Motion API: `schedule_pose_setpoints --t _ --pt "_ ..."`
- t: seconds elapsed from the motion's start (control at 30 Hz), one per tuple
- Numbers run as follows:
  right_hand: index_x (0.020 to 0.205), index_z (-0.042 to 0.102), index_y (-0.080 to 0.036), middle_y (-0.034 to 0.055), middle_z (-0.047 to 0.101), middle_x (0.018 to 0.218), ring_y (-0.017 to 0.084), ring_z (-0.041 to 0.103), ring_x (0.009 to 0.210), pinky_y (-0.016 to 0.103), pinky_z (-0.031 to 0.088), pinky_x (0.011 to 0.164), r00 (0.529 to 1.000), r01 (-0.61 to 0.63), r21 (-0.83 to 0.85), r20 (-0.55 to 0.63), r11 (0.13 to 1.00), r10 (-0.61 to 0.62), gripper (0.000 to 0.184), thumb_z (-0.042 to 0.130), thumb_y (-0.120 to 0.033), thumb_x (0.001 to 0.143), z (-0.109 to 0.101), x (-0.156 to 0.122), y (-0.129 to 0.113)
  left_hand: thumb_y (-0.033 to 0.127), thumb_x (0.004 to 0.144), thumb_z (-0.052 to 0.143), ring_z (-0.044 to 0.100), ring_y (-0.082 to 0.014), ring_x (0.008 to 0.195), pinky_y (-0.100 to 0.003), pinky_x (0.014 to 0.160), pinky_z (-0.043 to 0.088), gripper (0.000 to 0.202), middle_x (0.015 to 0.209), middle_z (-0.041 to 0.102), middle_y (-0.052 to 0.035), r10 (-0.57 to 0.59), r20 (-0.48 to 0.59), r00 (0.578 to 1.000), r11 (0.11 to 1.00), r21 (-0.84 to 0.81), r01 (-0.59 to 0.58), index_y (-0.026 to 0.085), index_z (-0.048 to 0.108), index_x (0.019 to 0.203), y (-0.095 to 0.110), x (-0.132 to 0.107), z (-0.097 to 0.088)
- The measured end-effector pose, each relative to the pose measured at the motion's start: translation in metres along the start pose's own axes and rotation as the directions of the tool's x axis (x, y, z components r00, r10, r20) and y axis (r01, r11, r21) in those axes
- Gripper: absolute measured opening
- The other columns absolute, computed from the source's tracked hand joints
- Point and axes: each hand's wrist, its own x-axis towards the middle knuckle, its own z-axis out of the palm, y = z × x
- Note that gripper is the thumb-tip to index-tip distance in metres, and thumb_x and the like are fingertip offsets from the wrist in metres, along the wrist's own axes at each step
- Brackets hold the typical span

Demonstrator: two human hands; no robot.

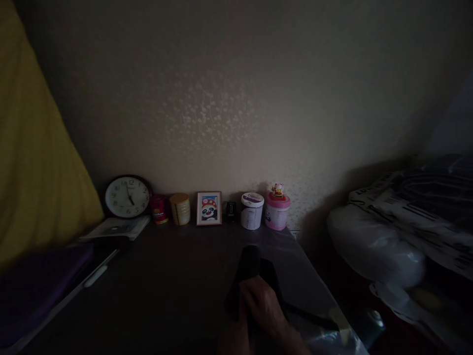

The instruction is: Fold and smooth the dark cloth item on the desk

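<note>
My right hand is closed, its fingers curled over a black, soft-looking item near the front right of the dark table. My left hand comes up from below, pressed against the right one; its fingers are mostly hidden in shadow. The black item rises above the hands in a rounded end, with another dark part spreading behind to the right. A dark strip stretches from it toward the table's right edge. In this dim light its exact kind is unclear.
Along the wall stand a round clock, a red canister, a tan jar, a framed panda picture, a white tub and a pink tub topped by a figurine. Bags lie right.
</note>
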Motion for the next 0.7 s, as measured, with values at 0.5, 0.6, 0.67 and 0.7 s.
schedule_pose_setpoints --t 0.5,0.6,0.67,0.7 --pt "0.109 0.058 -0.018 0.0098 0.062 0.111 0.022 0.054 0.106 0.041 0.037 0.096 0.952 -0.140 -0.214 -0.299 0.967 0.071 0.032 0.037 -0.025 0.087 0.011 0.053 0.092 0.010 0.075 0.046 0.064 -0.0252 0.086 -0.039 0.077 0.045 0.081 0.097 0.066 -0.0159 -0.115 0.079 0.990 0.992 0.055 0.111 0.012 -0.007 0.137 0.001 0.006 -0.004" --pt "0.110 0.058 -0.017 0.0104 0.060 0.116 0.022 0.053 0.109 0.040 0.040 0.095 0.957 -0.117 -0.068 -0.275 0.991 0.095 0.034 0.040 -0.026 0.082 0.018 0.028 0.095 0.012 0.075 0.046 0.062 -0.0227 0.092 -0.036 0.082 0.044 0.080 0.102 0.065 -0.0143 -0.095 0.057 0.994 0.995 0.040 0.092 0.012 -0.004 0.138 -0.002 0.007 -0.004" --pt "0.106 0.060 -0.018 0.0101 0.062 0.112 0.022 0.055 0.105 0.039 0.042 0.093 0.939 -0.178 0.049 -0.290 0.983 0.185 0.034 0.042 -0.029 0.079 0.011 0.020 0.102 0.013 0.075 0.046 0.057 -0.0213 0.104 -0.034 0.092 0.040 0.078 0.109 0.063 -0.0138 -0.043 -0.006 0.999 0.999 -0.028 0.043 0.010 0.001 0.139 -0.007 0.005 -0.005" --pt "0.104 0.061 -0.018 0.0096 0.064 0.108 0.022 0.058 0.101 0.038 0.044 0.090 0.921 -0.222 0.111 -0.302 0.969 0.246 0.034 0.043 -0.032 0.079 0.004 0.019 0.106 0.014 0.074 0.046 0.052 -0.0207 0.111 -0.033 0.097 0.036 0.077 0.114 0.060 -0.0138 -0.019 -0.044 0.999 0.998 -0.057 0.017 0.009 0.006 0.139 -0.009 0.003 -0.007"
